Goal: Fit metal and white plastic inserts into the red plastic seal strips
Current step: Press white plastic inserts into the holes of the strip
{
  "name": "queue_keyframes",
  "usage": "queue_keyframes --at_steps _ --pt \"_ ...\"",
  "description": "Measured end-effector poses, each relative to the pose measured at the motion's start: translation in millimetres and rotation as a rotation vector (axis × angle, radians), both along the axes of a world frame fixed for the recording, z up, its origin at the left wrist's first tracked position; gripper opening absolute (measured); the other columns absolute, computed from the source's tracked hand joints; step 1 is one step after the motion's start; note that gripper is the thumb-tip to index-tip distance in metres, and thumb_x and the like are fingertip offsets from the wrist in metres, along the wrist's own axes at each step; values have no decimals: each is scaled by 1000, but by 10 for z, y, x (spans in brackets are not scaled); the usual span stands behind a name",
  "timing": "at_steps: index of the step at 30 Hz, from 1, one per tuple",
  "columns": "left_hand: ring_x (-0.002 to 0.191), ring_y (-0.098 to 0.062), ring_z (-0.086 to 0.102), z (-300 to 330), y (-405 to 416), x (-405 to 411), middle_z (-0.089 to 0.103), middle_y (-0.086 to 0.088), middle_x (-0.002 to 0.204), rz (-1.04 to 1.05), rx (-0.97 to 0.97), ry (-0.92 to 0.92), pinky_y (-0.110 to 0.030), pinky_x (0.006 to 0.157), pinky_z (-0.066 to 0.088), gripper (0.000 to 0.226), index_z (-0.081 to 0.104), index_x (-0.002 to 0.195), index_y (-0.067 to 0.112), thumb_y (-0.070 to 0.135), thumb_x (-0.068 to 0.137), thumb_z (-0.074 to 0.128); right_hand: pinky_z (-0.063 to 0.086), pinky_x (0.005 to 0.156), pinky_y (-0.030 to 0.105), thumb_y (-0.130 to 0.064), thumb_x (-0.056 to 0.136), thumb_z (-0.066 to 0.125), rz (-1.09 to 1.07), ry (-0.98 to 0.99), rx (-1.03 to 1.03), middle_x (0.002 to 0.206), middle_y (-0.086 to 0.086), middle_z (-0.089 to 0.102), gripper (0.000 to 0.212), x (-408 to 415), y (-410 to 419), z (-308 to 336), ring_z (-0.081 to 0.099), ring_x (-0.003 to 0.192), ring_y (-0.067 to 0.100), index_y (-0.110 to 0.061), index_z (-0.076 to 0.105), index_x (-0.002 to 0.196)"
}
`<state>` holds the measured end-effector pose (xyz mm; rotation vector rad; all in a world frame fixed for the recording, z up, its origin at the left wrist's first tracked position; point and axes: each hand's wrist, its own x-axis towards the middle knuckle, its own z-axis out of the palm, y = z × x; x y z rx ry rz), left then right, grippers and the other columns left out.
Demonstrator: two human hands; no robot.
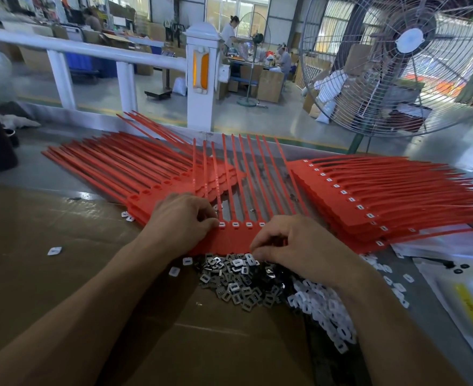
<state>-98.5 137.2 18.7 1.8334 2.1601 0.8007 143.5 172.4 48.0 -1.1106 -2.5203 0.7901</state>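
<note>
Our forearms reach in over the brown cardboard (62, 268). We curl our left hand (182, 218), fingertips pressing the left end of the red seal strip (235, 238) by its first white-filled slot. Our right hand (293, 243) curls over the strip's near edge, fingertips pinching among the metal inserts (238, 285); what they grip we cannot tell. White plastic inserts (324, 310) lie heaped beside. Stacked strips sit left (135, 174) and right (369, 196).
</note>
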Motion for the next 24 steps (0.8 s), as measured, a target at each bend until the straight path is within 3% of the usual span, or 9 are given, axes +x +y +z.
queue_keyframes --at_steps 5,24 --pt "105 -11 54 5 -2 6 63 16 102 3 18 17 -49 102 45 16 73 100 37 49 89 70 43 71 13 -35 85 83 58 -79 16 97 -33 58 10 -44 1 -49 58 89 -9 -38 76 91" --pt "104 -9 50 -7 14 1 58 20 100 0 8 26 -43 99 45 18 72 102 37 50 89 69 46 75 18 -36 83 85 21 -57 -27 98 -28 61 16 -54 42 -125 59 86 -6 -40 70 86"
